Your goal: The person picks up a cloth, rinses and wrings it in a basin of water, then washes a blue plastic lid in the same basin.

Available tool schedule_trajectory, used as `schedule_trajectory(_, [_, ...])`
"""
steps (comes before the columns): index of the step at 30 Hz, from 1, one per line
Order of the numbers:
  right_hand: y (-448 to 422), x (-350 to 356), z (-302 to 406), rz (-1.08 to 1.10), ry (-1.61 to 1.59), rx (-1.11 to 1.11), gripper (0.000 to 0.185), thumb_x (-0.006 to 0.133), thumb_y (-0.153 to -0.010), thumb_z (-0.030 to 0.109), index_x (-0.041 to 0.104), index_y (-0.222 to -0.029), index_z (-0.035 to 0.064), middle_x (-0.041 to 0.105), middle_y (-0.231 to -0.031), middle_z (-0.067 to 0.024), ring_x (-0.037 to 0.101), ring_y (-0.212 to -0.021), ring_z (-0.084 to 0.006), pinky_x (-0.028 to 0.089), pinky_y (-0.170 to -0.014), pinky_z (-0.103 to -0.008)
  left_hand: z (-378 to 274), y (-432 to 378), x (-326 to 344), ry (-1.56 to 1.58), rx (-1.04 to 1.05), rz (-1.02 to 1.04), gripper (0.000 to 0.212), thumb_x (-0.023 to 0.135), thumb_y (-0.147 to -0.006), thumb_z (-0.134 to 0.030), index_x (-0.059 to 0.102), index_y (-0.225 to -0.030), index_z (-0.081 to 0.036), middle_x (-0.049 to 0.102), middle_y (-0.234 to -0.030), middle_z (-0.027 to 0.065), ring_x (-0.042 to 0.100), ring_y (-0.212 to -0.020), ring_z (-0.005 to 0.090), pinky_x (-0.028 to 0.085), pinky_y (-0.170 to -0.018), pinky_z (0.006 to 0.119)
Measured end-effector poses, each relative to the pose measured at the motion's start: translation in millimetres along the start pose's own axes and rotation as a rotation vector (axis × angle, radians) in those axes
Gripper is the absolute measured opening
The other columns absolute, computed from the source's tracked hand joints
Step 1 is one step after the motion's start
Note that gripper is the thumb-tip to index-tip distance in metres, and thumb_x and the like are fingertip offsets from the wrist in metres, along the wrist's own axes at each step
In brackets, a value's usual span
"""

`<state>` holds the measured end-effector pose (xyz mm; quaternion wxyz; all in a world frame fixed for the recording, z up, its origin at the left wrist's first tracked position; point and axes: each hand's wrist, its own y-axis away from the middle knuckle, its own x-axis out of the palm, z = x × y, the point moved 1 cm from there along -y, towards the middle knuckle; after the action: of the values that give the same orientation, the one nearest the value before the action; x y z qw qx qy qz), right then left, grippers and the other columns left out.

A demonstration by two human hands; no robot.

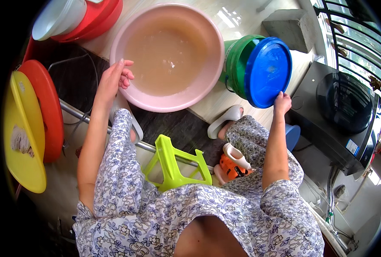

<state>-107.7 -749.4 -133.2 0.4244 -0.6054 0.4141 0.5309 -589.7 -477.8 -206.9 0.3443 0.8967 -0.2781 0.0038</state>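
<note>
My right hand (282, 102) grips the near edge of a round blue lid (268, 70). The lid is tilted up over the mouth of a green plastic bucket (230, 64), covering part of its opening. To the left of the bucket stands a large pink basin (164, 104) holding cloudy brownish water (168, 61). My left hand (120, 74) hangs over the basin's left rim with its fingers loosely curled and apart, holding nothing. Whether it touches the rim cannot be made out.
A lime-green plastic stool (168, 163) stands by my legs. At left are yellow (20, 128) and red (46, 109) basins; red and white (60, 19) ones are stacked at top left. A concrete block (285, 30) and a black appliance (331, 112) lie to the right, near window bars.
</note>
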Motion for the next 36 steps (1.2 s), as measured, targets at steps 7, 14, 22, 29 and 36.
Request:
schedule_trajectory(7, [3.8, 30.6, 2.5, 0.015, 0.032, 0.035, 0.029, 0.058, -0.082, 0.026, 0.065, -0.093, 0.0008, 0.065, -0.089, -0.0202, 0.062, -0.086, -0.0360, 0.046, -0.079, -0.0432, 8.0, -2.8, -3.7, 0.019, -0.011, -0.023, 0.040, 0.037, -0.097, -0.033, 0.053, -0.112, 0.001, 0.056, -0.075, 0.0002, 0.048, -0.061, 0.0019, 0.040, -0.055, 0.015])
schedule_trajectory(14, [-11.0, 38.2, 4.2, 0.030, 0.028, -0.007, 0.030, 0.055, -0.085, 0.027, 0.063, -0.097, 0.0006, 0.064, -0.092, -0.0207, 0.061, -0.088, -0.0366, 0.046, -0.080, -0.0432, 15.5, -5.8, -3.4, 0.012, -0.031, -0.022, 0.036, 0.039, -0.097, -0.030, 0.053, -0.112, 0.000, 0.056, -0.075, -0.0005, 0.047, -0.061, 0.0018, 0.039, -0.055, 0.015])
schedule_trajectory(22, [3.4, 35.6, 23.9, -0.102, -0.085, 0.107, 0.037, 0.053, -0.086, 0.026, 0.054, -0.113, 0.0003, 0.056, -0.113, -0.0218, 0.054, -0.104, -0.0369, 0.040, -0.091, -0.0429, 14.7, -8.1, -2.0, 0.001, -0.007, 0.013, 0.031, 0.042, -0.095, -0.026, 0.054, -0.112, -0.002, 0.057, -0.077, -0.0016, 0.047, -0.063, 0.0021, 0.039, -0.058, 0.015])
schedule_trajectory(29, [146.4, 6.8, 183.8, 0.161, -0.712, -1.065, 0.030, 0.057, -0.072, -0.002, 0.060, -0.100, 0.0050, 0.057, -0.113, -0.0120, 0.051, -0.109, -0.0300, 0.040, -0.093, -0.0392, 26.5, -9.5, -7.4, -0.037, -0.021, -0.011, 0.028, 0.047, -0.093, -0.023, 0.056, -0.110, -0.003, 0.057, -0.077, -0.0022, 0.048, -0.063, 0.0022, 0.039, -0.057, 0.015])
schedule_trajectory(36, [211.3, 124.3, 222.1, 0.163, -0.071, -1.209, 0.033, 0.059, -0.074, 0.017, 0.058, -0.106, 0.0071, 0.049, -0.125, -0.0127, 0.046, -0.114, -0.0314, 0.039, -0.092, -0.0413, 24.7, -13.5, -7.4, -0.035, -0.006, -0.032, 0.028, 0.049, -0.092, -0.022, 0.057, -0.110, -0.003, 0.058, -0.078, -0.0008, 0.048, -0.063, 0.0042, 0.040, -0.057, 0.017])
